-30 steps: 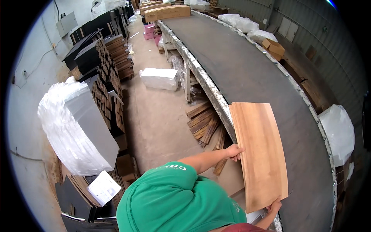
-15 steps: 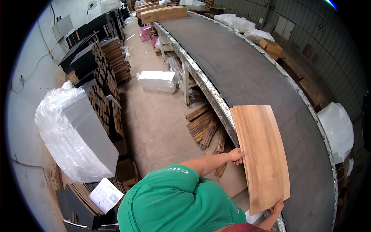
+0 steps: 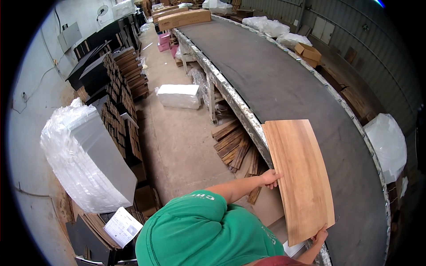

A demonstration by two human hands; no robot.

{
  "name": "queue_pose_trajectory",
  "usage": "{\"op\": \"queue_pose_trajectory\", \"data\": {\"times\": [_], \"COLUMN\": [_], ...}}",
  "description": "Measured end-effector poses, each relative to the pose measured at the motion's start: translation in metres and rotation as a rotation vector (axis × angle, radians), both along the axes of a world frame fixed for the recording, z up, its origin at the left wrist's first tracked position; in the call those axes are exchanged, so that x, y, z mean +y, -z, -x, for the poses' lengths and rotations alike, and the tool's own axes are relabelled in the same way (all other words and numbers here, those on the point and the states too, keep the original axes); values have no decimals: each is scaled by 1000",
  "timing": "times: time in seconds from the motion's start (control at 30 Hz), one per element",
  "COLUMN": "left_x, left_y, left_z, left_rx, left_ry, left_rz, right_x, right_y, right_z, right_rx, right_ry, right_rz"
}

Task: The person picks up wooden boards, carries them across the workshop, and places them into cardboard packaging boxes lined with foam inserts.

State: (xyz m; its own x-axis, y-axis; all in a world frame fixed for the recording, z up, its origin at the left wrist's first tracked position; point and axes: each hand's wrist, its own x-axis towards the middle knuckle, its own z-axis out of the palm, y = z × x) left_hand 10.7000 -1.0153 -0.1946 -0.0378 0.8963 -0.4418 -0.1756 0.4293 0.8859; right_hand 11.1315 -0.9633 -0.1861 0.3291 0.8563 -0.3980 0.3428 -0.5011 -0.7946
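A rectangular wood-grain board [image 3: 301, 181] lies at the near end of the dark conveyor belt [image 3: 284, 75], its left edge reaching over the belt's metal side rail. My left hand [image 3: 271, 177] grips that left edge about midway along, thumb on the top face and fingers around the edge. At the board's near right corner, my right hand [image 3: 319, 235] is closed on the edge. The undersides of the board and some of the fingers are hidden.
Wooden strips [image 3: 233, 144] lie below the conveyor's left rail. A plastic-wrapped white bundle [image 3: 179, 96] sits on the floor. Stacked dark panels [image 3: 113, 84] and a foam-wrapped stack [image 3: 88, 155] line the left wall. A long carton [image 3: 184, 19] rests at the belt's far end.
Both hands keep their hold on the board, which has hardly moved. The whole view has shifted slightly.
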Motion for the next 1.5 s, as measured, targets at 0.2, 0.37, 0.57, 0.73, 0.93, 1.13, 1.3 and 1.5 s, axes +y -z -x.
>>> {"op": "queue_pose_trajectory", "data": {"times": [0.2,0.37,0.57,0.73,0.93,1.13,1.3,1.5], "left_x": [3,-3,-9,8,2,18,5,7], "left_y": [-3,1,-4,21,2,-1,1,-3], "left_z": [-3,-3,-3,2,19,-7,5,8], "left_rx": [38,40,67,45,-96,-39,-39,-61], "left_ry": [-25,-44,-23,63,-71,40,6,21], "left_rz": [-14,-19,0,17,-21,27,57,54], "right_x": [3,1,-8,-3,21,-4,-4,2], "right_y": [1,-1,12,26,7,-34,-27,-27], "right_z": [-4,2,-9,-19,36,8,20,20], "right_rx": [-2,46,103,-197,-377,-318,-251,-313], "right_ry": [5,-21,-61,-347,-13,81,50,16], "right_rz": [-4,-46,-94,-318,-183,-20,-9,34]}}
